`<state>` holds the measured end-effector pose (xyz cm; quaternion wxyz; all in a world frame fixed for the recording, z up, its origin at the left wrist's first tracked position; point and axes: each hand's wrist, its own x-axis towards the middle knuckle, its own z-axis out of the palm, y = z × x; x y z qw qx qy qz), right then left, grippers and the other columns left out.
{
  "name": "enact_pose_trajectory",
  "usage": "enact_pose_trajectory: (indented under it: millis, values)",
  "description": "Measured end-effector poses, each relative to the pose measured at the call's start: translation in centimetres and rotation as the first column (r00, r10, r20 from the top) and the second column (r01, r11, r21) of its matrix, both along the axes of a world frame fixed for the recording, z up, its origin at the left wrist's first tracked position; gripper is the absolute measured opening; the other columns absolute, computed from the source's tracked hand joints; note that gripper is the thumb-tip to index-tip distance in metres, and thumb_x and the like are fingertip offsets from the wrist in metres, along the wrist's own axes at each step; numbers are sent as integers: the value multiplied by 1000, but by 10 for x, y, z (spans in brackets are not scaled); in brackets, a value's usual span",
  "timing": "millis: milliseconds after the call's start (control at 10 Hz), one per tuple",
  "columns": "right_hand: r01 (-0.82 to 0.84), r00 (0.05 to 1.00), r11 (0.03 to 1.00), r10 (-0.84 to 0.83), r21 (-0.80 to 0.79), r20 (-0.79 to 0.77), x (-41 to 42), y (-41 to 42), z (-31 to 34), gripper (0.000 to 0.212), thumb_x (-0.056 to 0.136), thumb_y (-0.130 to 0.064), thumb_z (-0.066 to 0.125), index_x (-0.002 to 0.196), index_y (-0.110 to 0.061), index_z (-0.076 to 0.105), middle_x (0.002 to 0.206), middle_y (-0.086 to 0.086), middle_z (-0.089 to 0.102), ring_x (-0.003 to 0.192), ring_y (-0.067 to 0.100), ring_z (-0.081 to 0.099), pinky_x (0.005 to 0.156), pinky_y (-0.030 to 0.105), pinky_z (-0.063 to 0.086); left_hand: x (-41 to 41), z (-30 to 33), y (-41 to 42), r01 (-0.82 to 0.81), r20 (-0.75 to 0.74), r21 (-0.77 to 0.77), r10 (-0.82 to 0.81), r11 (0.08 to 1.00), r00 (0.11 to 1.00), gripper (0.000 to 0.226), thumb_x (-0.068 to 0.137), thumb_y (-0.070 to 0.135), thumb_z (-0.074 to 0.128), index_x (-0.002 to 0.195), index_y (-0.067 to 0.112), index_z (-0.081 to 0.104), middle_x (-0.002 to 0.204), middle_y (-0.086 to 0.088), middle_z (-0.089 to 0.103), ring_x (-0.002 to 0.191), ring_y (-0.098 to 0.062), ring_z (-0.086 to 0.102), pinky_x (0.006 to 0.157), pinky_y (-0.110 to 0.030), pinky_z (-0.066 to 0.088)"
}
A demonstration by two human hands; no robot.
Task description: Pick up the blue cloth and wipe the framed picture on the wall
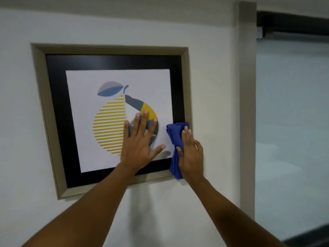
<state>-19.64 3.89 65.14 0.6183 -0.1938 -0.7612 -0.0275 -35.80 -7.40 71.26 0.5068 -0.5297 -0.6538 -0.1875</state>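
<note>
Blue cloth (175, 138) under right hand (191, 155) fingers, pressed on framed picture (114, 61) | left hand (138, 147) splayed flat

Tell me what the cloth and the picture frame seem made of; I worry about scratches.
Cloth: soft blue fabric, possibly microfibre; it bunches in limp folds under the right hand. Frame: matte beige moulding, painted wood or plastic, hard to tell. The glazing looks matte; no glare shows.

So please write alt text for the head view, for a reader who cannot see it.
A right hand presses a blue cloth on the lower right of a framed picture on a wall, while the left hand lies flat on its glass.
</note>
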Motion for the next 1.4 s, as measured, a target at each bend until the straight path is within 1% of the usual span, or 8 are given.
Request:
enact_pose_trajectory:
  millis: [300, 500, 700, 800, 1000, 1200, 1300, 1400]
  values:
    - [62, 996, 977, -74, -203, -54, 100, 17, -92, 51, 104, -19, 39, 152, -6, 29, 155, 12, 40, 131, 34, 52, 104, 48, 42, 90, -130, 64, 310, 154, -241, -279, 920, 948, 87, 92, 76, 15, 160, 25, 1, 170, -10, 4, 157, -28, 2, 125, -54, 3]
    - [303, 953, 821, -256, -485, 163, 220, 10, -245, 52, 104, -28, 30, 153, -11, 29, 153, 14, 45, 124, 25, 52, 107, 38, 33, 181, -270, 103, 487, 259, -517, -414, 704, 873, 85, 93, 75, 17, 160, 25, -1, 170, -10, 5, 157, -27, 5, 124, -55, 5]
    - [523, 852, 534, -307, -664, 424, 333, -19, -457, 52, 103, -34, 32, 153, -21, 29, 153, 8, 46, 117, 16, 45, 101, 34, 33, 285, -490, 110, 663, 553, -669, -371, 336, 746, 81, 96, 70, 25, 161, 23, 7, 171, -9, 3, 158, -26, 2, 125, -54, 17]
    - [643, 752, 420, -186, -640, 633, 379, -38, -601, 48, 103, -22, 47, 149, -11, 40, 150, 12, 50, 120, 22, 50, 95, 38, 43, 325, -646, 93, 650, 617, -759, -264, 51, 741, 82, 97, 64, 31, 160, 26, -6, 170, -5, -10, 158, -24, -2, 125, -53, 23]
    - [788, 446, 326, 283, -522, 849, 401, -91, -801, 64, 106, -47, 22, 159, -13, 12, 165, 3, -4, 154, 20, 6, 119, 37, 17, 351, -851, 69, 549, 580, -814, -272, -189, 768, 79, 97, 62, 28, 157, 28, -12, 170, -5, -10, 158, -26, 0, 126, -51, 19]
    - [750, 535, 342, 191, -567, 823, 401, -103, -829, 71, 102, -56, 23, 159, -15, 11, 168, 3, 3, 154, 17, 1, 121, 34, 9, 362, -892, 53, 531, 510, -847, -330, -29, 794, 65, 100, 51, 32, 159, 25, 22, 168, -5, 21, 154, -27, 22, 122, -56, 22]
    - [737, 497, 283, 390, -614, 776, 407, -73, -793, 76, 101, -60, 25, 160, -16, 6, 167, 2, -7, 154, 17, -4, 120, 37, 21, 364, -863, 67, 469, 473, -879, -291, -91, 831, 67, 99, 50, 32, 159, 26, 16, 170, -4, 14, 156, -28, 16, 123, -56, 19]
    - [759, 435, 112, 646, -641, 628, 401, -38, -717, 77, 99, -66, 19, 160, -18, 12, 168, 2, 0, 154, 18, 4, 117, 43, 26, 364, -797, 79, 387, 452, -878, -223, -281, 864, 75, 102, 50, 36, 160, 22, -2, 171, -6, -4, 158, -26, -4, 126, -50, 9]
